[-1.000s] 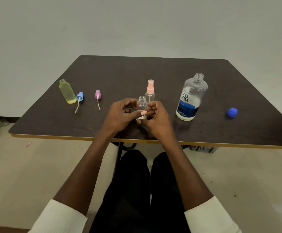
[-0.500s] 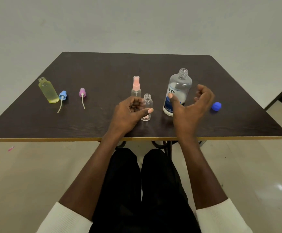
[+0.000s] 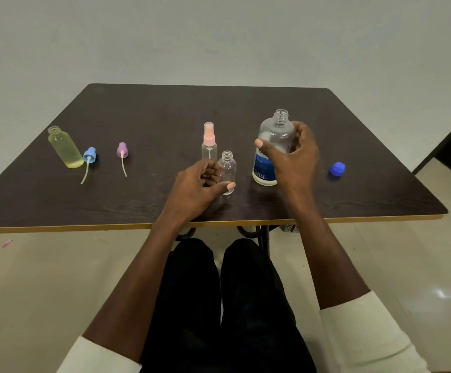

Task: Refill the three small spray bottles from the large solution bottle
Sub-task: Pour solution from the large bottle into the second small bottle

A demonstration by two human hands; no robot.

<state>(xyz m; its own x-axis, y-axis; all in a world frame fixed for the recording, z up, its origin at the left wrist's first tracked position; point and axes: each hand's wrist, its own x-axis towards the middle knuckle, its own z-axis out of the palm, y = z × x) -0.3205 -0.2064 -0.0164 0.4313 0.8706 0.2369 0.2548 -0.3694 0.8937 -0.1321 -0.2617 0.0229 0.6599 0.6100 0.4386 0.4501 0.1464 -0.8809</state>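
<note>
A small clear uncapped bottle (image 3: 227,168) stands upright near the table's front middle, held at its base by my left hand (image 3: 201,185). Just behind it stands a clear spray bottle with a pink sprayer (image 3: 209,142). To the right, the large uncapped solution bottle (image 3: 272,135) with a blue label stands on the table, and my right hand (image 3: 294,157) wraps around its body. At the far left stands a yellow uncapped bottle (image 3: 65,148). Next to it lie a blue sprayer head (image 3: 89,155) and a purple sprayer head (image 3: 122,151), each with its tube.
The dark table (image 3: 165,117) has a light front edge (image 3: 84,228). A blue cap (image 3: 337,168) lies at the right of the solution bottle. My legs are under the table's front. A small pink scrap (image 3: 7,243) lies on the floor at left.
My right hand left the small clear bottle, swung right and closed around the large solution bottle. My left hand stayed on the small clear bottle, which now stands on the table.
</note>
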